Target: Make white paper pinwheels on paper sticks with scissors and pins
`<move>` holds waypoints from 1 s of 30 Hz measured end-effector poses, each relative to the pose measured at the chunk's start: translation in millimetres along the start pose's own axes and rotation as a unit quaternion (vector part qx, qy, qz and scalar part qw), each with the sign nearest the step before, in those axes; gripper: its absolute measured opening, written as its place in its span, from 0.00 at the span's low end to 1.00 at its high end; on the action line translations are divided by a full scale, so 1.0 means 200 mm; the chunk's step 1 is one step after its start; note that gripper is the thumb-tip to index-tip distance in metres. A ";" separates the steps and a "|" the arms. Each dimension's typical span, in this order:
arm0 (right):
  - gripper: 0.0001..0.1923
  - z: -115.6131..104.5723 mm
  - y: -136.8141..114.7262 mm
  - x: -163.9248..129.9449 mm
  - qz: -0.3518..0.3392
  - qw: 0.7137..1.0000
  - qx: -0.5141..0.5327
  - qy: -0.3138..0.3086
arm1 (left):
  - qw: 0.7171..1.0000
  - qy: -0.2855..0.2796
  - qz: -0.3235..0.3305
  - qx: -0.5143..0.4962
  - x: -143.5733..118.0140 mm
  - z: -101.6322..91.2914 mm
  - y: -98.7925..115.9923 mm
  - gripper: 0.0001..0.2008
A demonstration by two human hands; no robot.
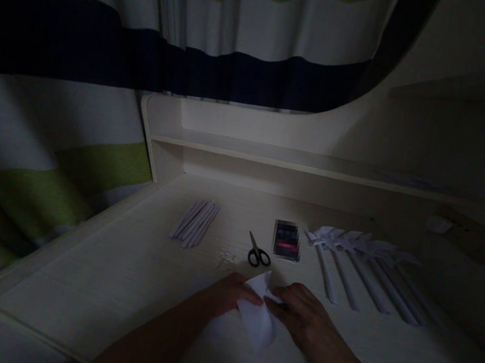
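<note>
A piece of white folded paper is held between my two hands above the desk, its pointed top sticking up and its lower part hanging toward me. My left hand pinches its left edge with the thumb across the front. On the other side, the fingers of my right hand are closed on a fold at the right edge. Just beyond the paper lie scissors with black handles, their blades pointing away. Small white scraps are to the left of the scissors.
A bundle of thin paper sticks rests at the left. Several rolled paper tubes with folded, leaf-like tops lie at the right. A pixelated dark phone-like rectangle is between. Behind runs a shelf, with striped curtains above.
</note>
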State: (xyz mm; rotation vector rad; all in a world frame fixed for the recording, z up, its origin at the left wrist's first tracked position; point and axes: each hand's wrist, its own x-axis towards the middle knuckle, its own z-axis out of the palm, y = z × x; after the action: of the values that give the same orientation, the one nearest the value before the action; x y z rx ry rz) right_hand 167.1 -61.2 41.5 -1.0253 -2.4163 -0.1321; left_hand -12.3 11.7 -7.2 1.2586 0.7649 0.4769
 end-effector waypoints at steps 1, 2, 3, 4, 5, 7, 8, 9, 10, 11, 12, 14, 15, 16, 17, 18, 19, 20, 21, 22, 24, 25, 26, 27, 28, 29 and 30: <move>0.13 0.01 0.01 -0.01 0.004 1.000 0.016 0.004 | 1.000 0.008 -0.006 -0.006 0.00 0.00 0.00 0.11; 0.14 0.02 0.02 -0.01 0.007 0.999 0.038 0.010 | 1.000 0.017 -0.012 -0.015 0.00 0.01 0.00 0.12; 0.15 0.02 0.03 -0.02 0.010 0.997 0.067 0.019 | 0.999 0.027 -0.014 -0.024 0.00 0.01 0.00 0.12; 0.16 0.03 0.05 -0.03 0.017 0.994 0.102 0.029 | 0.999 0.033 -0.013 -0.029 0.00 0.01 0.00 0.13; 0.17 0.04 0.06 -0.04 0.027 0.989 0.142 0.041 | 0.999 0.037 -0.011 -0.030 0.00 0.01 0.01 0.14; 0.16 0.05 0.09 -0.05 0.073 0.969 0.224 0.073 | 0.999 0.040 -0.014 -0.019 -0.01 0.02 0.02 0.14; 0.14 0.05 0.10 -0.05 0.109 0.955 0.260 0.088 | 0.999 0.041 -0.021 -0.010 -0.01 0.02 0.03 0.13; 0.13 0.06 0.11 -0.05 0.154 0.939 0.292 0.099 | 0.999 0.040 -0.029 -0.002 -0.02 0.03 0.04 0.12; 0.13 0.08 0.11 -0.05 0.205 0.920 0.318 0.103 | 0.999 0.040 -0.036 0.007 -0.02 0.03 0.04 0.12; 0.13 0.10 0.11 -0.04 0.258 0.898 0.341 0.101 | 0.998 0.043 -0.040 0.016 -0.03 0.03 0.05 0.12; 0.13 0.12 0.11 -0.04 0.307 0.875 0.363 0.094 | 0.998 0.045 -0.041 0.027 -0.03 0.04 0.05 0.12; 0.14 0.18 0.10 -0.04 0.375 0.828 0.412 0.068 | 0.997 0.046 -0.032 0.046 -0.04 0.05 0.06 0.12; 0.15 0.21 0.09 -0.04 0.388 0.809 0.437 0.057 | 0.997 0.047 -0.025 0.056 -0.04 0.05 0.06 0.12; 0.15 0.24 0.09 -0.04 0.395 0.795 0.458 0.044 | 0.996 0.048 -0.022 0.066 -0.04 0.05 0.06 0.12; 0.15 0.26 0.09 -0.05 0.394 0.788 0.473 0.029 | 0.996 0.048 -0.022 0.078 -0.04 0.05 0.06 0.12; 0.15 0.28 0.09 -0.06 0.391 0.782 0.485 0.012 | 0.994 0.050 -0.026 0.090 -0.04 0.05 0.06 0.11; 0.14 0.29 0.09 -0.06 0.387 0.778 0.494 -0.004 | 0.993 0.054 -0.033 0.102 -0.04 0.05 0.06 0.11; 0.14 0.29 0.10 -0.07 0.381 0.776 0.502 -0.017 | 0.991 0.056 -0.040 0.112 -0.04 0.05 0.06 0.11; 0.14 0.29 0.10 -0.07 0.376 0.773 0.509 -0.027 | 0.990 0.057 -0.045 0.120 -0.04 0.06 0.06 0.12; 0.13 0.29 0.11 -0.08 0.372 0.771 0.515 -0.034 | 0.990 0.058 -0.046 0.124 -0.04 0.06 0.06 0.12; 0.12 0.29 0.11 -0.08 0.368 0.768 0.523 -0.038 | 0.989 0.060 -0.047 0.130 -0.03 0.06 0.06 0.13; 0.11 0.28 0.11 -0.07 0.366 0.767 0.526 -0.039 | 0.988 0.061 -0.046 0.133 -0.03 0.06 0.06 0.13; 0.11 0.28 0.11 -0.07 0.365 0.766 0.528 -0.041 | 0.988 0.062 -0.043 0.136 -0.03 0.06 0.06 0.14; 0.10 0.28 0.11 -0.07 0.363 0.765 0.529 -0.044 | 0.988 0.063 -0.040 0.137 -0.03 0.06 0.06 0.14; 0.09 0.28 0.11 -0.07 0.360 0.765 0.533 -0.046 | 0.988 0.064 -0.038 0.137 -0.03 0.06 0.06 0.14; 0.09 0.28 0.11 -0.06 0.355 0.763 0.538 -0.048 | 0.988 0.066 -0.035 0.136 -0.03 0.06 0.06 0.14; 0.09 0.28 0.10 -0.06 0.350 0.760 0.545 -0.046 | 0.989 0.067 -0.031 0.131 -0.03 0.06 0.06 0.14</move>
State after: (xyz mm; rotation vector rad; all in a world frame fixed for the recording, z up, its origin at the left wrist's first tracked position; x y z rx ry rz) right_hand 165.9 -39.4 -14.8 -1.1825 -1.4901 1.4189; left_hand -5.8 2.2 6.9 1.4509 1.0026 0.4237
